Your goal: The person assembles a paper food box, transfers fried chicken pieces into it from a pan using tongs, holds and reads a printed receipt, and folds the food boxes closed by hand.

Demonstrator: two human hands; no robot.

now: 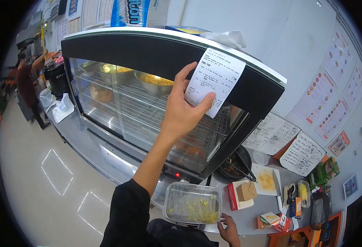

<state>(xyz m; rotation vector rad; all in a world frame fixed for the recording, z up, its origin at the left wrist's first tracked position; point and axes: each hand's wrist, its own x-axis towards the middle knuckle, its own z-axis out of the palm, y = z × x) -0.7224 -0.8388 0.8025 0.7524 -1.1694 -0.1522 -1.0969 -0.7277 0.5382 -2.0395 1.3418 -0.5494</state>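
My left hand (185, 103) is raised in front of the glass food warmer (139, 53), pinching a printed receipt (218, 80) between thumb and fingers. The receipt's text faces me, too small to read in most lines. Low in the view, my right hand (229, 230) is at the lower right corner of a clear plastic container (192, 202), its bent fingers at the rim. Yellow food scraps lie in the container. Metal bowls with yellow food (154, 82) stand on the warmer's upper rack.
On the right counter are a black pan (235, 162), a small cardboard box (246, 191), a knife (278, 191) on a stained white board (266, 179), and red-white cartons (273, 221). Handwritten sheets (302, 153) lean at the wall. A person (28, 82) stands far left.
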